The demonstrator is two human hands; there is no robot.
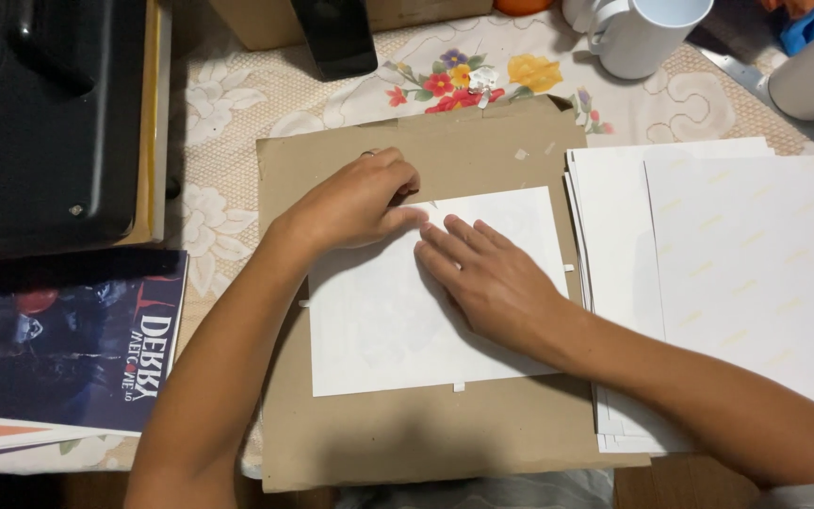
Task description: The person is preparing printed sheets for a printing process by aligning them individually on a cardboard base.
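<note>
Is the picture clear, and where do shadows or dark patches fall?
Head view: mostly sharp, lit from above. The left hand and right hand cast soft shadows on the white sheet and brown card. The black machine at top left is dark with little detail. The paper stack looks bright, slightly washed out.

white mug (647, 33), dark book (68, 339), black machine (44, 113).
</note>
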